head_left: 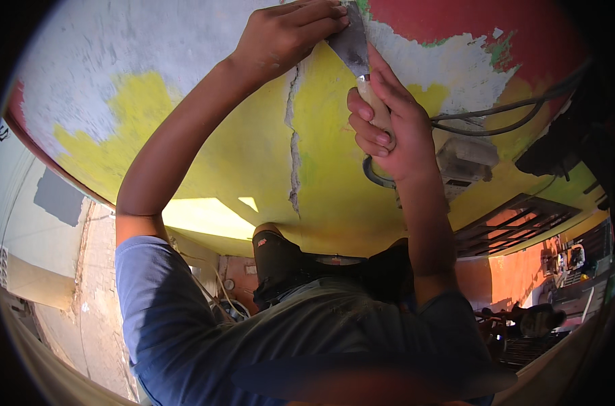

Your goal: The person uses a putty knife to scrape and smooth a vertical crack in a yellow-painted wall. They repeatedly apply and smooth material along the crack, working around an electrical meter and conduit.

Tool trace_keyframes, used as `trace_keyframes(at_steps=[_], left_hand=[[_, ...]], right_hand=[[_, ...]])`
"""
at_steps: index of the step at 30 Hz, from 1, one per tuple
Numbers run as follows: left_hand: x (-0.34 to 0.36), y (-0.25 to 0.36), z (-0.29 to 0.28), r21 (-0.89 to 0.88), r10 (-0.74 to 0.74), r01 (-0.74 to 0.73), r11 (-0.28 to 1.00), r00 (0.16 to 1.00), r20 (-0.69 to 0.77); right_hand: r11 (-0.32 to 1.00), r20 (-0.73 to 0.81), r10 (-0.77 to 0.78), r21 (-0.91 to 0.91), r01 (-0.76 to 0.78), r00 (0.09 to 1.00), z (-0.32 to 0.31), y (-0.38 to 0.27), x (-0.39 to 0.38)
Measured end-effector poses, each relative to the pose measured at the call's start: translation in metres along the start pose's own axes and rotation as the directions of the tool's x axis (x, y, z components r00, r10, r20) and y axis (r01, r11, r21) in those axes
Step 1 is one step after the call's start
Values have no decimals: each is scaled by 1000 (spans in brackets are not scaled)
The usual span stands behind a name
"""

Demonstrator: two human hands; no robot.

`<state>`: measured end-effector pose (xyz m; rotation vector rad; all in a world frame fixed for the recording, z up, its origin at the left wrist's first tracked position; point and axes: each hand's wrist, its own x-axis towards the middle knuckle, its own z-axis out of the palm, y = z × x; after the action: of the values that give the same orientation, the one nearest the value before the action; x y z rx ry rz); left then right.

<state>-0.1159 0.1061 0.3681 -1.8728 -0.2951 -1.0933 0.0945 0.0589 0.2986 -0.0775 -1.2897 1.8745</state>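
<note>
My right hand point(399, 128) is wrapped round the pale handle of a putty knife point(349, 46), whose grey metal blade points up at the wall. At the top of the view, my left hand point(290, 34) has its fingers bent together, their tips against the left edge of the blade near its far end. Yellow, white-grey and red paint in ragged patches covers the wall point(240, 162). Down its yellow part runs a rough vertical crack point(294, 159), below and left of the putty knife. The blade's far end is cut off by the frame.
Dark cables point(497, 111) loop along the wall right of my right hand, above a greyish box point(466, 160). Lower right is a dark slatted vent or window point(517, 227). A paved strip of ground point(94, 284) lies at left. A pail point(234, 310) stands low beside my legs.
</note>
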Motion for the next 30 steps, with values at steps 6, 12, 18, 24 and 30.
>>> trace_keyframes(at_steps=[6, 12, 18, 24, 30], left_hand=[[0, -6, 0, 7, -53, 53, 999, 998, 24], [-4, -3, -2, -7, -77, 77, 997, 997, 5], [1, -4, -1, -26, -150, 149, 989, 986, -67], [6, -7, -3, -33, -69, 69, 997, 998, 3], [9, -3, -6, -18, -47, 47, 999, 999, -6]], right_hand=[[997, -14, 72, -40, -73, 997, 3, -4, -1], [995, 74, -24, 100, 16, 997, 2, 0, -5], [993, 55, -120, 14, 119, 991, 12, -5, 3], [1000, -28, 24, 13, -23, 999, 12, -6, 4], [999, 32, -2, 42, 1, 999, 0, -7, 8]])
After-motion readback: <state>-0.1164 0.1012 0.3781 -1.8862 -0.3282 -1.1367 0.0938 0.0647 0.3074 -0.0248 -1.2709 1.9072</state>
